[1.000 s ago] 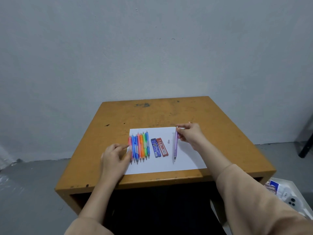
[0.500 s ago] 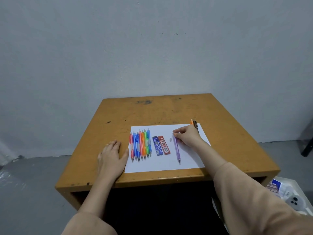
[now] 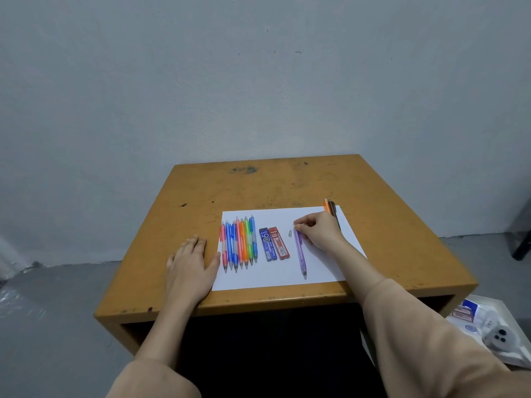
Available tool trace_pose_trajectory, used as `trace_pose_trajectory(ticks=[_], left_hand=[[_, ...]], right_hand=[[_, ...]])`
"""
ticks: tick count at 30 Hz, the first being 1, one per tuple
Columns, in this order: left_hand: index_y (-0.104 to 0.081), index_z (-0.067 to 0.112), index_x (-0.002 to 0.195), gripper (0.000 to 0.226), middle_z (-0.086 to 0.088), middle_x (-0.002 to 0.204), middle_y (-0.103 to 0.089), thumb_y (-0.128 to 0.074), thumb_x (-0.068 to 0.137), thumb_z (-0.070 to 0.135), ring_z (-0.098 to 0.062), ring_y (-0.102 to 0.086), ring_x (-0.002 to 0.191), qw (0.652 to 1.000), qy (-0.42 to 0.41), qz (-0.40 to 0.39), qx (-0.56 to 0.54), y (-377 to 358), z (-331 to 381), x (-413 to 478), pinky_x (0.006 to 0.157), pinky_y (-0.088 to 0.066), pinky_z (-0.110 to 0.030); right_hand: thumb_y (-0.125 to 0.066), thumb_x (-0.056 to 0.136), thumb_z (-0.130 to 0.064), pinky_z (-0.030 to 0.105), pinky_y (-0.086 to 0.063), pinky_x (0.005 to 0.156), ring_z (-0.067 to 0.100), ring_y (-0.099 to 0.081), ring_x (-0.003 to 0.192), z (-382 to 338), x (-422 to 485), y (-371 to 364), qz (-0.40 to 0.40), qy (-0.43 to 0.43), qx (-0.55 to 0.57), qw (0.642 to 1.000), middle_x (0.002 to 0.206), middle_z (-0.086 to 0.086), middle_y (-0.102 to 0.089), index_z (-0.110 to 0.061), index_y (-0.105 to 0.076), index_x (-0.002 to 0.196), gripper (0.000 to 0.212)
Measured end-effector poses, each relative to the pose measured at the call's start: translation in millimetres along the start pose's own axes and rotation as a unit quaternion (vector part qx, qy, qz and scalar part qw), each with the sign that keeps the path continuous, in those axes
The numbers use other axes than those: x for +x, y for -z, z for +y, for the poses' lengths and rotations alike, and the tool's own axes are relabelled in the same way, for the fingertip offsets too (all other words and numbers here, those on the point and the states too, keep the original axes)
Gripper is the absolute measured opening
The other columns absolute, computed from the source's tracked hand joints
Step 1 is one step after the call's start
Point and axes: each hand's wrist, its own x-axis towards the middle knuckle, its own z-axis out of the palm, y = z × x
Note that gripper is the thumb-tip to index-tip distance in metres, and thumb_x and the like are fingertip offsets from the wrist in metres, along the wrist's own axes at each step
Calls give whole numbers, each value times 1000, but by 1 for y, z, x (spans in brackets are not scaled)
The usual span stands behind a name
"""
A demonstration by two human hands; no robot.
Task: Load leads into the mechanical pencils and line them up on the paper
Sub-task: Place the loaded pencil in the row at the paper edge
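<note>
Laid flat on the white paper sheet [image 3: 273, 278] since a second ago, right of centre, tip toward the near edge: translucent purple mechanical pencil [image 3: 300, 252], far end still pinched in the grip of the right hand [image 3: 319, 232]. Pulled back from the row of coloured mechanical pencils [image 3: 238, 244], now flat and empty on the orange worktop [image 3: 258, 188]: left hand [image 3: 191, 265]. Half hidden behind the right hand: two pens [image 3: 330, 208].

There are seven bright pencils [image 3: 238, 242] side by side in a row. One purple pencil [image 3: 300, 254] lies by itself. Two more, an orange pencil [image 3: 325, 204] and a dark pencil [image 3: 332, 209], poke out at the far corner. There are two lead boxes, a blue box [image 3: 266, 245] and a red box [image 3: 279, 243], one tiny grey cap [image 3: 290, 233], and one sheet of paper [image 3: 275, 275].
</note>
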Motion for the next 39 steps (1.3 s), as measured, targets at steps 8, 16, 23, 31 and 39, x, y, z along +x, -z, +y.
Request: trace_pose_trajectory(ticks=[8,16,23,31,39], left_hand=[[-33,24,147,63,4,154,-28,-38,94,58,-16,-22,143,1000,4,3,-5,0,0,0,115,-17,-41],[-33,24,147,63,4,155,-27,-38,94,57,-15,-21,143,1000,6,3,-14,3,2,-2,116,-16,-40],[-35,23,146,62,4,154,-29,-39,94,56,-15,-22,142,1000,5,9,-24,4,2,-3,116,-16,-40],[-38,24,144,61,5,153,-31,-40,93,57,-14,-23,141,999,3,12,-32,4,1,0,115,-17,-39],[-41,23,142,60,5,151,-34,-43,92,56,-14,-25,140,999,2,23,-37,1,0,2,115,-18,-40]], right_hand=[[-59,93,-11,25,-49,64,14,-55,60,-9,-4,6,-4,-6,54,999,66,2,-60,-10,-71,102,15],[-62,91,-8,15,-41,52,10,-57,65,-54,-3,11,-65,82,15,994,77,-2,-62,-10,-70,103,15],[-65,89,-13,14,-39,58,3,-53,71,-81,10,-1,-133,138,-73,979,79,-9,-60,-13,-70,109,20],[-74,82,-27,19,-45,71,12,-57,97,-81,20,-10,-231,151,-226,934,118,3,-64,-15,-61,126,47],[-80,73,-40,23,-44,83,19,-53,119,-69,15,-15,-271,161,-326,891,139,2,-52,-14,-48,139,78]])
